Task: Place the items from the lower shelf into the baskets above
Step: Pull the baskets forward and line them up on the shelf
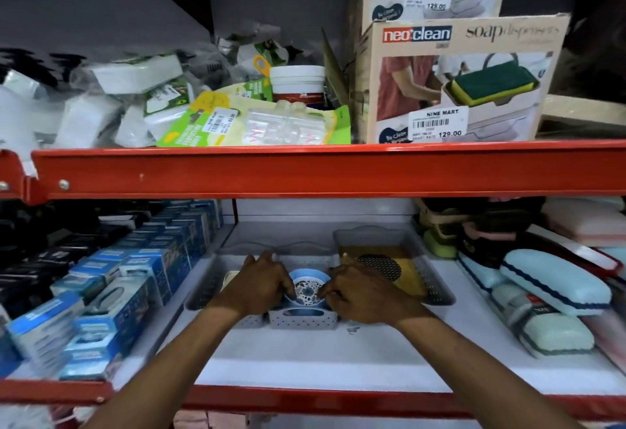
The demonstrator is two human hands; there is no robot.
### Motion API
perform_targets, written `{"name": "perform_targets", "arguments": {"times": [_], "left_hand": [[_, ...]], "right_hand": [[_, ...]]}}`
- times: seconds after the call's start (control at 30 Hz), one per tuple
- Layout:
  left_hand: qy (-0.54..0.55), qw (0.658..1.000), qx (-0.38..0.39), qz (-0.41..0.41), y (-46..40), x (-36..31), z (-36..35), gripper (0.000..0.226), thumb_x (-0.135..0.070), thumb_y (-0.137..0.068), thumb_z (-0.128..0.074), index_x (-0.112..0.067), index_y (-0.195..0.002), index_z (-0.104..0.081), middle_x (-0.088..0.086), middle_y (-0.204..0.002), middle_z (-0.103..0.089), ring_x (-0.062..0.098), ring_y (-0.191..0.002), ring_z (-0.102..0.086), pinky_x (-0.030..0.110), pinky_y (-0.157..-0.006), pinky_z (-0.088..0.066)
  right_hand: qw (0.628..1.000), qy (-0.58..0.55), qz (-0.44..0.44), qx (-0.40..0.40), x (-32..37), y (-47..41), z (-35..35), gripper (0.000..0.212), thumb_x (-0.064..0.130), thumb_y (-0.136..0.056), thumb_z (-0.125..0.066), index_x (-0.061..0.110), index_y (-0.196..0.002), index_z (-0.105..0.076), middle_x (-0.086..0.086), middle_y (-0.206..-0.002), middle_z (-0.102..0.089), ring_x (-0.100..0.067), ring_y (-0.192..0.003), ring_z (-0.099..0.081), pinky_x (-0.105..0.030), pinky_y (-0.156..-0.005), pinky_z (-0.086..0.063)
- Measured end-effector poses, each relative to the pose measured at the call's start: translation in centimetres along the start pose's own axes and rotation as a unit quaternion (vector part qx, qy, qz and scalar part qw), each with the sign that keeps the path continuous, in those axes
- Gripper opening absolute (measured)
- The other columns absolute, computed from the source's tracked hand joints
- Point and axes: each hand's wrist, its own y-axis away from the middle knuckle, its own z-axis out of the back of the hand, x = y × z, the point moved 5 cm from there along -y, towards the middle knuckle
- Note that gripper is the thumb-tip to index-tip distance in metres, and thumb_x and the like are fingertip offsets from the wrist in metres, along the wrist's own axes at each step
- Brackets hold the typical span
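1. Blue dish [310, 288], a small round one with a flowered pattern inside, sits between the two hands in the head view, tilted a little toward the camera.
2. It is inside the middle grey basket [302, 318], a perforated one with a handle slot in its front wall, which stands on the white shelf board [305, 357].
3. Left hand [259, 288] comes from the left; its fingers are curled and their tips touch the left rim of the dish, pinching it.
4. Right hand [364, 296] comes from the right; its thumb and first fingers are closed on the right rim of the dish.
5. So both hands hold the same dish, one on each side, and both wrists lie over the front corners of the basket.
6. One more grey basket [203, 293] stands just beside on the left, partly hidden under the left hand; a cream-coloured thing shows in it, but I cannot tell what it is.
7. Larger grey tray [437, 279] stands on the right, behind the right hand, with a yellow item [406, 269] and a dark perforated disc [379, 266] in it.
8. Blue boxes [135, 276] fill the left part of this shelf, and pale sponges [555, 286] fill the right part.
9. Above, behind the red beam [305, 171], lie packets and a soap dispenser box [457, 79].
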Motion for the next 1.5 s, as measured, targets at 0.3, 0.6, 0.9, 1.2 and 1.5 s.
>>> {"name": "perform_targets", "arguments": {"times": [0.3,0.6,0.9,1.2,1.5], "left_hand": [[-0.025,0.999,0.02,-0.003,-0.2,-0.1,-0.3,0.029,-0.017,-0.089,-0.063,-0.03,-0.112,-0.074,-0.007,-0.131,-0.068,0.023,-0.138,-0.033,0.043,-0.11,-0.025],[0.041,0.998,-0.044,-0.033,0.4,2.0,1.7,0.036,-0.011,-0.089,-0.052,-0.032,-0.104,-0.076,-0.009,-0.121,-0.073,0.016,-0.122,-0.054,0.047,-0.112,-0.039],[0.025,0.996,-0.052,0.073,3.8,9.6,3.7,0.034,-0.006,-0.09,-0.053,-0.027,-0.1,-0.077,-0.003,-0.118,-0.073,0.014,-0.108,-0.065,0.032,-0.099,-0.053],[0.009,0.998,-0.017,0.062,5.1,11.2,1.6,0.03,-0.014,-0.087,-0.057,-0.028,-0.105,-0.076,-0.007,-0.119,-0.072,0.02,-0.127,-0.048,0.043,-0.111,-0.039],[0.004,0.998,-0.007,0.055,4.9,12.1,1.2,0.032,-0.012,-0.084,-0.059,-0.03,-0.106,-0.075,-0.01,-0.119,-0.072,0.023,-0.129,-0.045,0.047,-0.111,-0.037]], "right_hand": [[0.999,0.018,-0.023,0.014,0.4,-0.5,-0.2,0.047,0.036,-0.101,-0.03,0.016,-0.082,-0.069,-0.001,-0.081,-0.061,-0.016,-0.078,-0.049,-0.044,-0.121,-0.023],[0.999,-0.015,-0.043,0.003,0.4,-0.6,-0.3,0.045,0.038,-0.103,-0.033,0.016,-0.086,-0.068,-0.004,-0.081,-0.066,-0.013,-0.072,-0.054,-0.043,-0.114,-0.037],[0.996,-0.088,0.022,-0.019,7.0,-4.6,1.1,0.05,0.038,-0.101,-0.033,0.02,-0.139,-0.06,-0.002,-0.15,-0.056,-0.019,-0.147,-0.038,-0.046,-0.125,-0.021],[0.998,0.001,0.032,0.058,10.0,-8.3,-1.7,0.061,0.039,-0.093,-0.023,0.012,-0.094,-0.077,-0.006,-0.116,-0.077,-0.022,-0.147,-0.038,-0.05,-0.127,0.005],[0.999,-0.005,0.021,0.043,10.1,-8.2,-2.0,0.069,0.045,-0.085,-0.011,0.014,-0.085,-0.073,-0.007,-0.101,-0.078,-0.021,-0.132,-0.054,-0.053,-0.127,-0.003]]}}
